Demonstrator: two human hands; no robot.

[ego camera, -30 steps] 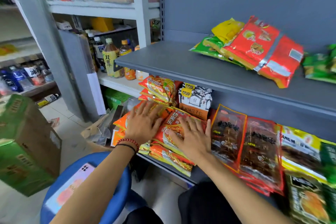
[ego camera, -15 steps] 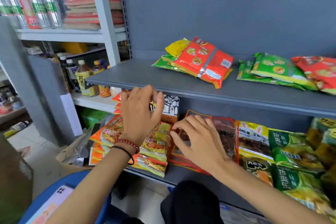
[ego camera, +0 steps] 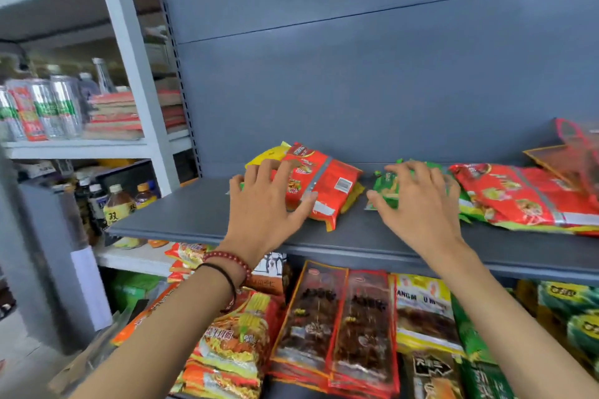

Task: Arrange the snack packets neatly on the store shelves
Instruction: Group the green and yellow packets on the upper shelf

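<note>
A red snack packet (ego camera: 327, 181) lies on a small pile with a yellow packet (ego camera: 269, 152) on the grey upper shelf (ego camera: 181, 217). My left hand (ego camera: 262, 207) lies over the pile's left end with fingers spread, thumb on the red packet. My right hand (ego camera: 418, 204) hovers with spread fingers on a green packet (ego camera: 385, 185). More red packets (ego camera: 518, 194) lie to the right. On the lower shelf sit orange noodle packets (ego camera: 236, 340) and dark red packets (ego camera: 337, 327), partly hidden by my forearms.
A white rack at left holds cans (ego camera: 48, 107), stacked flat packs (ego camera: 113, 113) and drink bottles (ego camera: 118, 201). A cardboard box (ego camera: 84, 363) sits on the floor at lower left. The grey back panel (ego camera: 356, 74) rises behind the upper shelf.
Both hands have left the noodle and dark red packets on the lower shelf and risen to the upper shelf, onto the red and green packets. The view has tilted upward.
</note>
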